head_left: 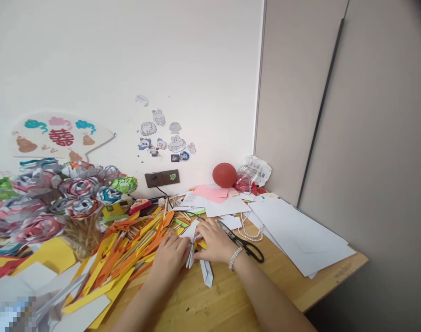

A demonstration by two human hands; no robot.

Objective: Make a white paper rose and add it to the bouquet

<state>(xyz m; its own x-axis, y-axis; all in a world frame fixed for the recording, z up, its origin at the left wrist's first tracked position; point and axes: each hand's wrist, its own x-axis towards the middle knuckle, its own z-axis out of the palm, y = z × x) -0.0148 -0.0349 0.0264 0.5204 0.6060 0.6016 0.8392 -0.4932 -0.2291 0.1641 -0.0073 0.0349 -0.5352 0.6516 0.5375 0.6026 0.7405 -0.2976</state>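
Between my two hands is a folded white paper piece (190,256), its narrow pleats pointing down toward me. My left hand (171,252) is closed on its left side, fingers bent together. With thumb and fingertips my right hand (213,240) pinches the right side of the same paper; a beaded bracelet circles that wrist. A folded white paper strip (207,274) lies on the wooden table (227,299) just below my right hand. Black-handled scissors (250,249) rest right beside that hand, their blades partly behind it.
Orange and yellow folded paper strips (127,251) heap at the left, before a bunch of paper flowers (81,189). White sheets (300,235) lie at the right edge. A red balloon (225,175), pink paper (212,193) and a bead string (252,235) sit toward the wall.
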